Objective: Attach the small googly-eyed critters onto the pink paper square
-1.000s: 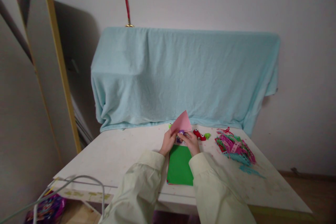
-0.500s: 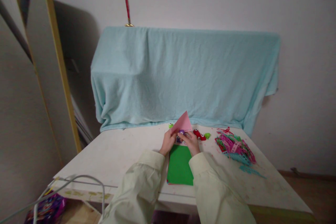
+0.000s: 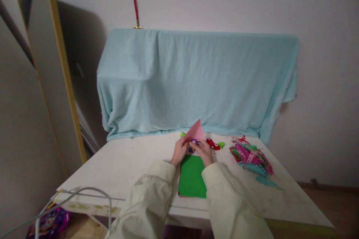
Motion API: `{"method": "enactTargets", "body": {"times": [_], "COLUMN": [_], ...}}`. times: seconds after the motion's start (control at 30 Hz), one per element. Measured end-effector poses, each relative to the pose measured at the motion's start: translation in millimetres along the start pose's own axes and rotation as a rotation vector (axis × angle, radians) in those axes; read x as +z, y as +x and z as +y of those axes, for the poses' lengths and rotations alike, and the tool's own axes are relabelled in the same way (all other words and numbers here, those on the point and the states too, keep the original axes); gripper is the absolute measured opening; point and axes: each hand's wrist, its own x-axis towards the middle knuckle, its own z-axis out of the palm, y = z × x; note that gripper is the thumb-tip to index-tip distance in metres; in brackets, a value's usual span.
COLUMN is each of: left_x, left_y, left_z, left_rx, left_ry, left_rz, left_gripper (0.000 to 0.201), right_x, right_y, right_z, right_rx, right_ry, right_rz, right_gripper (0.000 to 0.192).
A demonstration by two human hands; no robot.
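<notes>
A sheet of pink paper (image 3: 197, 131) stands tilted up between my hands, one corner pointing upward. Along its lower right edge runs a row of small marks like punched holes. My left hand (image 3: 179, 151) is closed on the paper's left side. In my right hand (image 3: 205, 152), with the thumb lying over it, is a small purple paper punch (image 3: 194, 140) at the paper's lower edge; my fingers partly hide it. Below both hands lies a stack of coloured paper with a green sheet (image 3: 192, 177) on top.
Red and green pieces with googly eyes (image 3: 213, 144) lie behind my right hand, and a green one (image 3: 182, 134) behind my left. A heap of punched paper strips (image 3: 252, 157) sits on the white table (image 3: 134, 164) at right. Grey cables (image 3: 84, 188) loop at the front left.
Almost nothing differs. The pink paper's tip has shifted very slightly; both hands keep their hold in the same place.
</notes>
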Motion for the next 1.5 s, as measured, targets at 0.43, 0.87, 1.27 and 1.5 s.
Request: {"method": "enactTargets", "body": {"times": [0.43, 0.87, 1.27, 1.5], "left_x": [2.2, 3.5, 5.7, 3.6], "left_y": [2.0, 0.3, 1.3, -0.7], "left_z": [-9.2, -8.9, -5.2, -6.3], "left_rx": [0.003, -0.01, -0.082, -0.114], "left_ry": [-0.007, -0.016, -0.052, -0.069], "left_rz": [-0.005, -0.018, -0.001, -0.029], "left_gripper": [0.025, 0.018, 0.03, 0.036], "right_x": [0.3, 0.9, -0.8, -0.7], "right_y": [0.9, 1.8, 1.6, 3.0], "right_z": [0.3, 5.5, 10.1, 9.9], "right_rx": [0.042, -0.019, -0.013, 0.033], "right_ry": [0.019, 0.032, 0.0, 0.049], "right_rz": [0.013, 0.008, 0.016, -0.005], "right_gripper": [0.047, 0.041, 0.041, 0.037]}}
